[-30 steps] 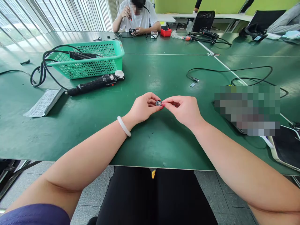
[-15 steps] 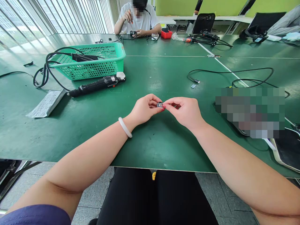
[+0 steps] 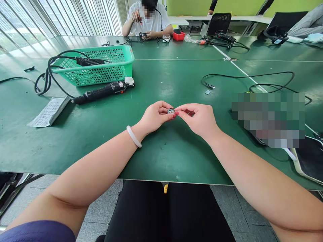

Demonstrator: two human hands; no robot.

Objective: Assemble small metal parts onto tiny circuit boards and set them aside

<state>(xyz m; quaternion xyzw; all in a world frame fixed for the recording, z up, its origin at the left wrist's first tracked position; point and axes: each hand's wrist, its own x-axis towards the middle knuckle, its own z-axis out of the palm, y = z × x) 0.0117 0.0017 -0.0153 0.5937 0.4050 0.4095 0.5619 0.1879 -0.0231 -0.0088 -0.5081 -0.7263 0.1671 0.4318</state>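
Note:
Between my two hands, just above the green table, is a small dark and silvery part, too small to name more exactly. My left hand pinches it between thumb and fingers from the left. From the right, the closed thumb and forefinger of my right hand meet at its edge. Whether those right fingertips also grip a separate tiny piece is hidden. A little beyond my right hand lie a small pale chip-like card and the plug end of a black cable.
At the left stands a green basket with cables in it. A black electric screwdriver lies before it, beside a folded paper. A blurred-out object is at the right. Across the table sits a person near a red box.
The small part in my fingers has tilted slightly and now shows flatter. Both hands stay almost in place; the whole view has shifted a little.

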